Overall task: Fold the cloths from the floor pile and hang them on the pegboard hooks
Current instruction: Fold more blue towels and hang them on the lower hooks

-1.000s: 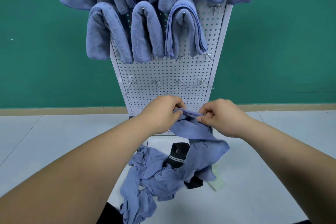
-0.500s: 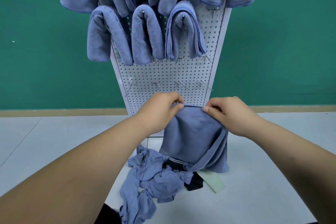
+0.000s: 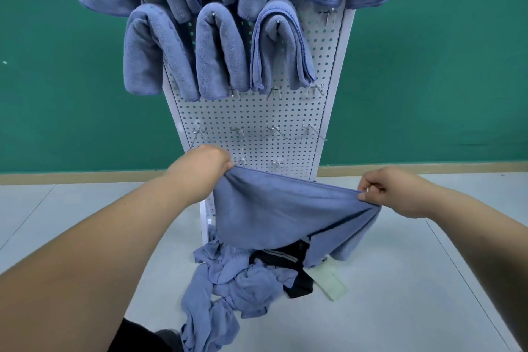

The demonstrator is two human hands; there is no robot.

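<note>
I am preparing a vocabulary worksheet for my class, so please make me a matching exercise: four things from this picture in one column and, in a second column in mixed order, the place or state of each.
Things
1. stretched cloth
2. floor pile
3. folded cloths
4. striped fabric

Places or states
A. draped on the upper part of the pegboard
B. black, lying on the floor beside the floor pile
C. crumpled at the foot of the pegboard
D. held up in the air by its top edge

Right pairs: 1-D, 2-C, 3-A, 4-B.
</note>
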